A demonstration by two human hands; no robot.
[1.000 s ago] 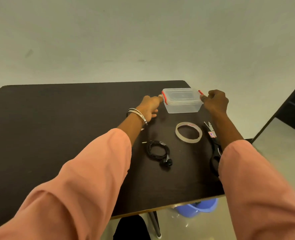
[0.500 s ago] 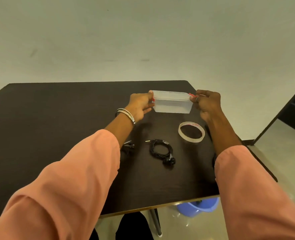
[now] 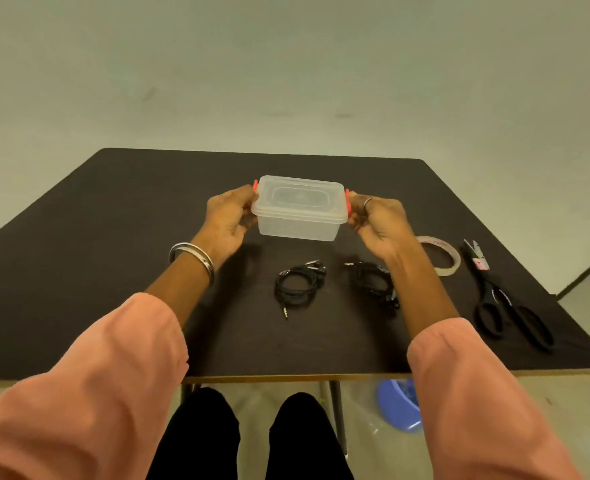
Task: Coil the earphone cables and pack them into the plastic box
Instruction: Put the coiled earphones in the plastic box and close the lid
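A clear plastic box (image 3: 299,209) with its lid on and red clips at both ends is held above the dark table (image 3: 78,258). My left hand (image 3: 227,221) grips its left end and my right hand (image 3: 378,223) grips its right end. Two coiled black earphone cables lie on the table just below the box: one coil (image 3: 298,284) in the middle with its jack pointing toward me, the other coil (image 3: 373,282) to its right, partly hidden by my right forearm.
A roll of clear tape (image 3: 449,259) lies right of my right wrist. Black scissors (image 3: 504,299) lie near the table's right edge. A blue bucket (image 3: 399,405) stands on the floor under the table's front edge.
Both hands have lifted the box off the table's far right part and brought it toward me, over the middle. The view has swung right, showing both cable coils and the scissors.
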